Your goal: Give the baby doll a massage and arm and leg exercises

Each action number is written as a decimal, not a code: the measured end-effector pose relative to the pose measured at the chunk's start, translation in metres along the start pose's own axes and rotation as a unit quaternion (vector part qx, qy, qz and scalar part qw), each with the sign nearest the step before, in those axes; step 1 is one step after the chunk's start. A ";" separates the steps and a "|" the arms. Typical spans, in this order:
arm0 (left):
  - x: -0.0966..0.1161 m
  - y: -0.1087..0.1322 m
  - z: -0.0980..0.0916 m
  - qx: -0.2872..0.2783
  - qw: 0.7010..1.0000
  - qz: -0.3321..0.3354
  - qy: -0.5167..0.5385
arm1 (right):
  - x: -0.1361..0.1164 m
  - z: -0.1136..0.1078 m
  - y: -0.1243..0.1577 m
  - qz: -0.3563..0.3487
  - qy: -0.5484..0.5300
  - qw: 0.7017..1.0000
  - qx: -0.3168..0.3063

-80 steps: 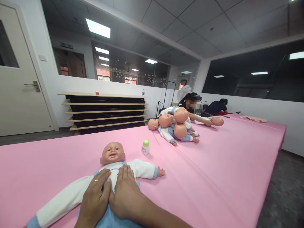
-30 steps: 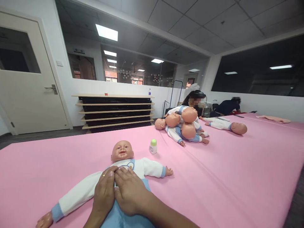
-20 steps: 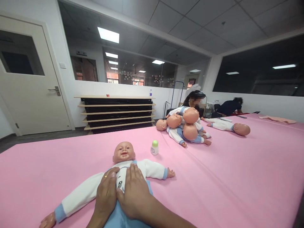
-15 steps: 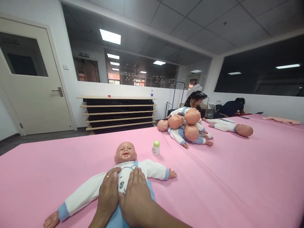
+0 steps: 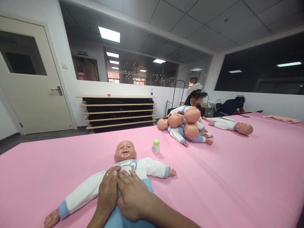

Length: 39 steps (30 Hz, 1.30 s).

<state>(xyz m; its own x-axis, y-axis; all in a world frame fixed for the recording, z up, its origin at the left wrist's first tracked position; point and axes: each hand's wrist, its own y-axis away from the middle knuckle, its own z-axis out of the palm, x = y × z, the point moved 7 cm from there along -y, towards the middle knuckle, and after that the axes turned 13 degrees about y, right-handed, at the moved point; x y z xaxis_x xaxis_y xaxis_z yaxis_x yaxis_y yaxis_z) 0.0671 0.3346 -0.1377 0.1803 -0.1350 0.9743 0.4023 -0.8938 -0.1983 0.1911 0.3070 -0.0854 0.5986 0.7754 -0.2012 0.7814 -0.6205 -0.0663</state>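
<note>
A baby doll [image 5: 125, 151] in a white and blue suit lies on its back on the pink table [image 5: 225, 177], arms spread wide. My left hand [image 5: 108, 191], with a ring on one finger, lies flat on the doll's chest. Pressed against it, my right hand [image 5: 133, 196] rests flat on the chest too, fingers stretched toward the doll's chin. Neither hand grips anything. A small white bottle with a green cap [image 5: 155, 147] stands just beyond the doll's arm on the right.
A pile of several dolls [image 5: 186, 125] lies farther back, and one more doll [image 5: 231, 126] to its right. Two other people sit behind the far edge. A folded pink cloth [image 5: 281, 119] lies at the far right. Black shelves [image 5: 117, 112] and a door [image 5: 30, 82] line the wall.
My fingers slid down the doll's chest and back up toward its chin, hands staying side by side. The view swung slightly to the left.
</note>
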 end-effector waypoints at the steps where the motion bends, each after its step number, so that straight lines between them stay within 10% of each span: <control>1: 0.000 0.000 0.000 0.002 1.000 0.003 -0.003 | 0.002 0.000 0.000 0.000 -0.006 1.000 0.007; 20: 0.004 0.001 -0.001 0.003 0.999 0.015 -0.037 | 0.014 0.007 0.005 0.200 0.075 0.976 -0.052; 28: 0.003 0.001 -0.001 0.006 1.000 0.007 -0.026 | -0.013 0.015 0.003 0.119 0.124 0.976 -0.136; 39: -0.002 -0.002 -0.002 -0.003 1.000 0.015 -0.022 | 0.006 0.001 -0.004 -0.018 -0.006 1.000 0.021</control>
<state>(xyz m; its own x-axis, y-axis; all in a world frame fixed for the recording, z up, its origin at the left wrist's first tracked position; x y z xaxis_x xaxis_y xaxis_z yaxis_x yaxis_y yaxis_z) 0.0644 0.3359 -0.1396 0.2316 -0.1433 0.9622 0.3916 -0.8917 -0.2270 0.1912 0.3146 -0.0877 0.5673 0.7962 -0.2103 0.7943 -0.5964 -0.1156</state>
